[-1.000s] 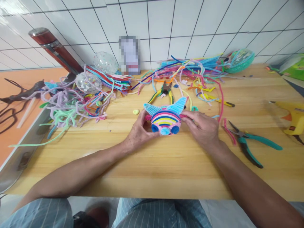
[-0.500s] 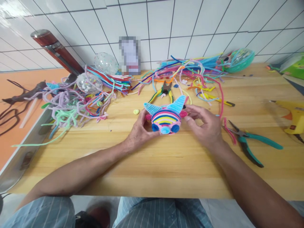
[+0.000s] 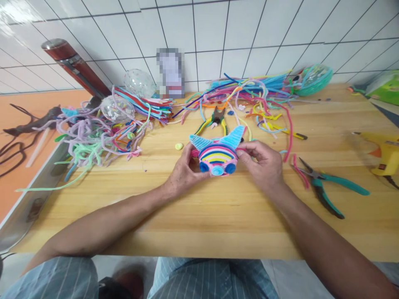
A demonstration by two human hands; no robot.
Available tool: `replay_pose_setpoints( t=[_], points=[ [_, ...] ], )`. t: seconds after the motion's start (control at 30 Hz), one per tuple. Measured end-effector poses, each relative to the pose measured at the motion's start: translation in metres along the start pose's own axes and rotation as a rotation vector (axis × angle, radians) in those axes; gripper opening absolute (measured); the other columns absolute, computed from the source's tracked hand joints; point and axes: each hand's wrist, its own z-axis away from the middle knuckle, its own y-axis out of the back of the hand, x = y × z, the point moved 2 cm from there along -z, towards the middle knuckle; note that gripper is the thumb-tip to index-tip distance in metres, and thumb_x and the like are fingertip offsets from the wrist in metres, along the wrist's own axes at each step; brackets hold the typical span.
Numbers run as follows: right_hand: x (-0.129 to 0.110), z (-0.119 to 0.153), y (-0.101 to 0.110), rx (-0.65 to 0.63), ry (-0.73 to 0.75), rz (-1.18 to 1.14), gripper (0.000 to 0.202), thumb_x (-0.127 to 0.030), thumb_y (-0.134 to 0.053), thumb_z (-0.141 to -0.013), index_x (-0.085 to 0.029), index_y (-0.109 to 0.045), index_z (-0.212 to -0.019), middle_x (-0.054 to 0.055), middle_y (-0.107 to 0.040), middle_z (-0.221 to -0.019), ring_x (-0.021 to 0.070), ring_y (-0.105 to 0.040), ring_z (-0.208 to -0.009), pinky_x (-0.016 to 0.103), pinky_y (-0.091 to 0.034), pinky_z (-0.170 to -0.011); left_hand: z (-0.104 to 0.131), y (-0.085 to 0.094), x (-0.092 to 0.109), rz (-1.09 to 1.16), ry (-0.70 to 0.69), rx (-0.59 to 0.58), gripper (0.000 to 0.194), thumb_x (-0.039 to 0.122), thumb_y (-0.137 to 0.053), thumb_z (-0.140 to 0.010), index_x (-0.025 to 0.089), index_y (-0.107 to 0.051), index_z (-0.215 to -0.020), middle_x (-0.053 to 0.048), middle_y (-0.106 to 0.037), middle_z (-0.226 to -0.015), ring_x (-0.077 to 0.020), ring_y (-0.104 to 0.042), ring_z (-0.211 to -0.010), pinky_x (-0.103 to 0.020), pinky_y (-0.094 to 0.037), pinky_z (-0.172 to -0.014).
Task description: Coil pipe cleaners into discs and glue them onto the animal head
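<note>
A round striped pipe-cleaner figure (image 3: pixel 217 157), with two light blue pointed ears, dark blue discs and a light blue disc at its lower front, is held above the wooden table. My left hand (image 3: pixel 184 171) grips its left side, fingers and thumb around the edge beside a pink disc. At the right side my right hand (image 3: pixel 263 162) pinches the edge, thumb against the figure, and covers the disc there. Just behind the figure lie pliers with yellow-green handles (image 3: pixel 204 126). A small yellow coil (image 3: pixel 178 146) rests left of it.
Tangled pipe cleaners (image 3: pixel 89 137) fill the left, and more (image 3: pixel 249 89) lie along the tiled wall. Teal-handled pliers (image 3: pixel 346 182) and a yellow glue gun (image 3: pixel 388 153) are at the right. A red-brown flask (image 3: pixel 75 68) leans at the back left.
My right hand has moved left and closed onto the figure's right side, hiding the pink disc there. My left hand and the figure have hardly moved.
</note>
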Motion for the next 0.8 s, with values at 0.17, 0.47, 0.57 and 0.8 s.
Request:
replay_pose_setpoints(
  t=[0.17,0.47,0.57,0.8],
  points=[
    [0.0011,0.0001,0.0008,-0.041,-0.120,-0.144,0.016,-0.034,-0.072,-0.092,-0.024,-0.077,-0.103,0.003,-0.080,-0.092,0.0189,-0.073,-0.079,0.034,-0.057,-0.075,0.0001,-0.0003,-0.0006,0.012,0.000,-0.005,0.084,0.029,-0.099,-0.067,0.026,-0.052,-0.136,-0.008,-0.069,-0.132,-0.0269,-0.072,-0.119,-0.044,-0.061,-0.105],
    [-0.0033,-0.0024,-0.0016,-0.028,-0.179,-0.170,0.010,-0.031,-0.070,-0.090,-0.023,-0.073,-0.086,0.000,-0.074,-0.079,0.0159,-0.066,-0.069,0.031,-0.051,-0.067,-0.0001,-0.0015,0.0010,-0.005,-0.016,-0.019,0.082,0.030,-0.098,-0.069,0.025,-0.052,-0.137,-0.009,-0.069,-0.135,-0.0263,-0.071,-0.121,-0.043,-0.060,-0.107],
    [-0.0040,-0.0027,-0.0027,-0.021,-0.174,-0.149,0.009,-0.030,-0.070,-0.089,-0.023,-0.073,-0.083,-0.001,-0.073,-0.076,0.0152,-0.065,-0.066,0.031,-0.050,-0.066,-0.0001,-0.0010,0.0002,-0.015,-0.027,-0.018,0.084,0.032,-0.099,-0.069,0.025,-0.052,-0.139,-0.009,-0.068,-0.136,-0.0269,-0.070,-0.123,-0.044,-0.060,-0.108],
    [-0.0005,-0.0014,0.0058,-0.081,-0.193,-0.247,0.028,-0.035,-0.073,-0.089,-0.026,-0.075,-0.115,0.005,-0.080,-0.112,0.0214,-0.072,-0.096,0.040,-0.057,-0.088,0.0003,-0.0028,0.0017,-0.015,-0.012,-0.015,0.082,0.033,-0.098,-0.071,0.025,-0.051,-0.137,-0.009,-0.070,-0.131,-0.0265,-0.072,-0.119,-0.043,-0.062,-0.104]
  ],
)
